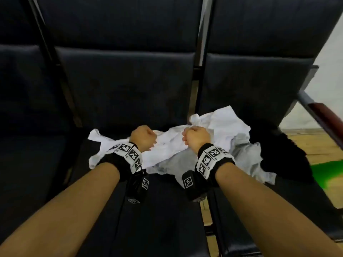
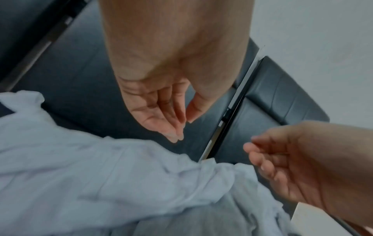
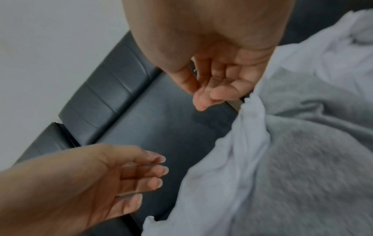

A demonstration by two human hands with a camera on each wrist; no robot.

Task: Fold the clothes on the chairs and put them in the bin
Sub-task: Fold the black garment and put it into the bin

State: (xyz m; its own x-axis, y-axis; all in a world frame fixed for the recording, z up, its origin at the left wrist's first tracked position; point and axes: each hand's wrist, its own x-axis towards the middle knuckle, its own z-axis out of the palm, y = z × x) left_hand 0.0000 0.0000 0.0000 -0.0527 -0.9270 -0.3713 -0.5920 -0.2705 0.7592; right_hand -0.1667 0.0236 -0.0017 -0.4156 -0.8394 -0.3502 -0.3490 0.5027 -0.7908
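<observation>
Where the dark padded chairs [image 1: 126,86] meet, a crumpled white garment [image 1: 167,145] lies across both seats, overlapping a soft grey one [image 1: 245,154] and a black heap [image 1: 285,156] further right. Above the cloth, the left hand [image 1: 142,135] and right hand [image 1: 196,138] hover with loosely curled fingers, holding nothing.

Both forearms are showing bare, no sleeves. Each wrist is wearing a black band [image 1: 118,164] carrying white square-patterned tags [image 1: 209,158]. A black camera block [image 1: 193,184] is hanging beneath.
</observation>
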